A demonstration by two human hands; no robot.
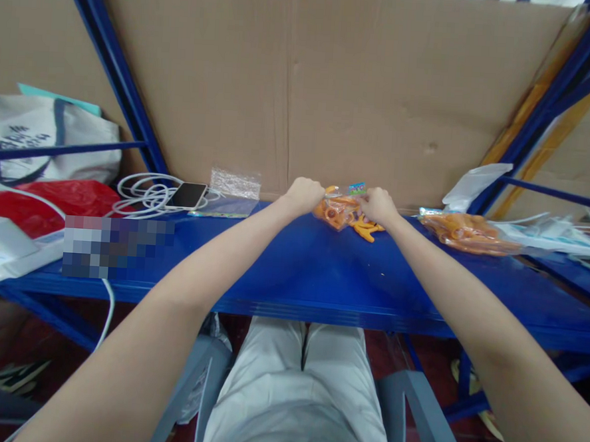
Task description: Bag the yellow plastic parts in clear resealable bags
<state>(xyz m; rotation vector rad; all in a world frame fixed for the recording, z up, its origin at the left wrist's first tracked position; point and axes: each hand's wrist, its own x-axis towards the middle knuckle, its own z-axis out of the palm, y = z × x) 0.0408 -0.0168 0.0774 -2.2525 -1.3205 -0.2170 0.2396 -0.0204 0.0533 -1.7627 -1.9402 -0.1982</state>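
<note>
Both my hands are stretched out to a clear plastic bag (339,214) of orange plastic pieces at the back of the blue shelf. My left hand (306,194) is closed at the bag's left edge. Its upper right side, by a small blue and green label (357,189), is pinched by my right hand (378,205). Beneath the right hand, a loose orange piece (367,229) rests on the shelf, partly under the bag. The pieces' exact kind is too small to make out.
A second bag of orange pieces (467,233) lies to the right. Left of my arms are a phone (187,196), coiled white cable (141,195), flat clear packaging (231,194), a red bag (56,200) and a white power strip (20,251). Cardboard (353,84) closes off the back.
</note>
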